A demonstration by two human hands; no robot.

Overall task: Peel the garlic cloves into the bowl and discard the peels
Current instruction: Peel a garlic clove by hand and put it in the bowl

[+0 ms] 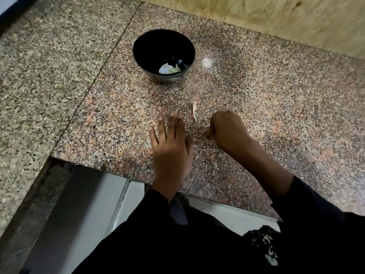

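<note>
A black bowl (pixel 164 54) stands on the speckled granite counter (pixel 266 99), with pale garlic pieces (pixel 168 69) at its bottom. A thin pale strip of peel (pixel 195 111) lies on the counter between my hands. My left hand (pixel 171 147) lies flat on the counter with its fingers spread and straight, just left of the strip. My right hand (pixel 229 129) rests on the counter to the right of the strip with its fingers curled under. Whatever lies under those fingers is hidden.
A yellowish tiled wall (pixel 276 18) runs along the back of the counter. A seam (pixel 102 68) splits the granite to the left of the bowl. The counter's front edge (pixel 122 173) steps back near my body, above a pale floor (pixel 134 200).
</note>
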